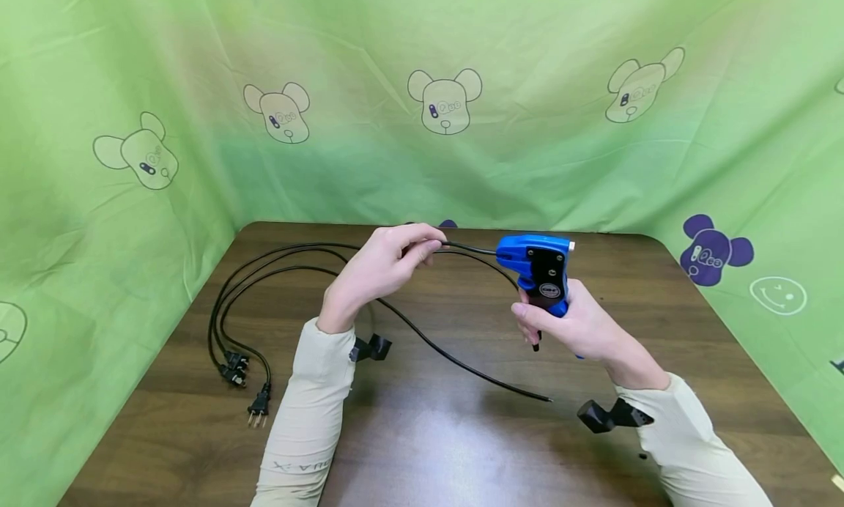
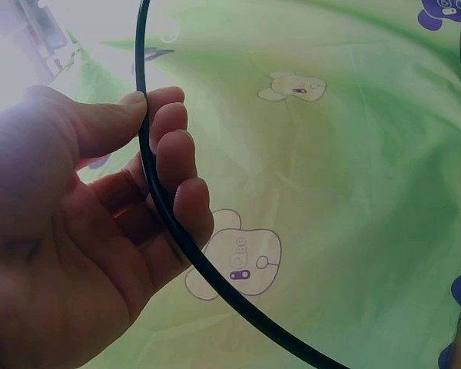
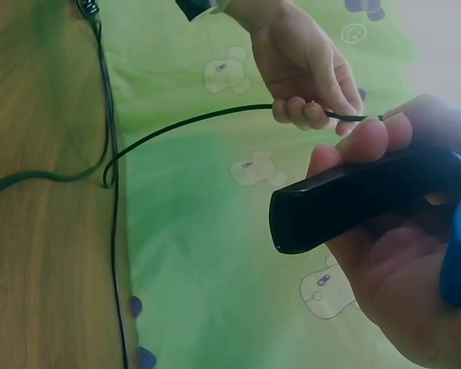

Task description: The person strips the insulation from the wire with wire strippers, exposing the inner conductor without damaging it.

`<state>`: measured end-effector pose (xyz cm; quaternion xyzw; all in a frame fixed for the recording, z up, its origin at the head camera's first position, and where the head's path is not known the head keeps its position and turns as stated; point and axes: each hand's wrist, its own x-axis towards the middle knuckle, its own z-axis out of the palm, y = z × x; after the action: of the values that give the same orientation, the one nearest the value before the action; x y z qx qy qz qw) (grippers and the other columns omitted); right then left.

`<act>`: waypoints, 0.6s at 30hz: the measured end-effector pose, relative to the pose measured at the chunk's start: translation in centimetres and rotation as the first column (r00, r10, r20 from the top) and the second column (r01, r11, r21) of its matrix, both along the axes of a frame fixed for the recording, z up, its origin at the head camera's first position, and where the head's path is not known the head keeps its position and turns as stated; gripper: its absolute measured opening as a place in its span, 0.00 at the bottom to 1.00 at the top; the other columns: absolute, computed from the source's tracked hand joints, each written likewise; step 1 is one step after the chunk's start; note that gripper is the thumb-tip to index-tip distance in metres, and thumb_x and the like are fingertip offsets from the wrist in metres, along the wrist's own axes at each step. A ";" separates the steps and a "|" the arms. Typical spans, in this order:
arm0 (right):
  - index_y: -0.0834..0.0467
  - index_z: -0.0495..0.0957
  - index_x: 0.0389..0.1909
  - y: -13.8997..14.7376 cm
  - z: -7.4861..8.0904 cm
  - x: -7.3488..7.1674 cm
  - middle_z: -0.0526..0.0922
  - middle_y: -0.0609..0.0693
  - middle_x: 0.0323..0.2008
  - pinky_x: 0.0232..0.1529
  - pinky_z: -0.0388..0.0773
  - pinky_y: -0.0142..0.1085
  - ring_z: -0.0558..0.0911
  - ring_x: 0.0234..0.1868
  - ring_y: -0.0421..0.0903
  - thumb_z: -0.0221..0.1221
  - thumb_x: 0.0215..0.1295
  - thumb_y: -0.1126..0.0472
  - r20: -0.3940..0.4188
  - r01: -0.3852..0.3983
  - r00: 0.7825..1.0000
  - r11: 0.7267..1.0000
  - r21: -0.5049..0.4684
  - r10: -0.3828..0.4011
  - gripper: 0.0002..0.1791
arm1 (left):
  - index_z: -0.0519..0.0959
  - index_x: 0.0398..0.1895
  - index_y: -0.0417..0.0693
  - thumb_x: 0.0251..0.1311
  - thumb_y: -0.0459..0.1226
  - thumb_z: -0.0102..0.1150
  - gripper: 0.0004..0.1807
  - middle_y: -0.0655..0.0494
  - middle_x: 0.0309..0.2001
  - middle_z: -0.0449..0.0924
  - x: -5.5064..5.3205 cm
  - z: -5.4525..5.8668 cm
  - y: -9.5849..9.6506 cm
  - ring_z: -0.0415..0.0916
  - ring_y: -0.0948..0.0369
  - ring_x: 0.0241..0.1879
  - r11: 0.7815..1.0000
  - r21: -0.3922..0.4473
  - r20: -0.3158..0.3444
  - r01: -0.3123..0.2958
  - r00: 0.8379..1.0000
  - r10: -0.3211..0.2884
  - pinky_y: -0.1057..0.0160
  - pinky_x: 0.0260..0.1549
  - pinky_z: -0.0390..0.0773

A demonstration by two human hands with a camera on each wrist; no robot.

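Observation:
Between thumb and fingers, my left hand (image 1: pixel 382 267) pinches a black power cord (image 1: pixel 469 248) above the table. The left wrist view shows that cord (image 2: pixel 238 302) passing under the thumb tip and across the curled fingers. My right hand (image 1: pixel 590 330) grips the handle of a blue and black wire stripper (image 1: pixel 549 265), held upright with its nose toward the left hand. At the nose, the cord's end meets the stripper, and its tip is hidden there. In the right wrist view the stripper's black handle (image 3: pixel 330 204) lies within the curled fingers.
Further black cords (image 1: pixel 290 252) loop over the left of the wooden table (image 1: pixel 198 434), ending in plugs (image 1: pixel 259 403). One cord's loose end (image 1: pixel 527 394) lies near the middle front. A green patterned cloth (image 1: pixel 527 163) hangs behind and at both sides.

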<state>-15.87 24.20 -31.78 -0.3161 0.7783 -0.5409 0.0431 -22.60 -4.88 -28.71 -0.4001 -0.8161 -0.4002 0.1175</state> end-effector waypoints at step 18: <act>0.62 0.67 0.32 0.6 -0.2 -0.9 0.75 0.57 0.18 0.26 0.79 0.45 0.78 0.20 0.54 0.48 0.68 0.77 0.042 -0.109 0.992 0.988 -0.113 0.115 0.08 | 0.83 0.44 0.50 0.70 0.40 0.56 0.08 0.61 0.29 0.79 0.2 -0.1 0.1 0.68 0.66 0.26 1.000 -0.002 -0.018 0.007 1.000 -0.007 0.69 0.30 0.70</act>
<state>-16.75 24.78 -32.00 -0.3480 0.7267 -0.5875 0.0748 -22.41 -4.77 -28.76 -0.4065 -0.8140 -0.3962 0.1231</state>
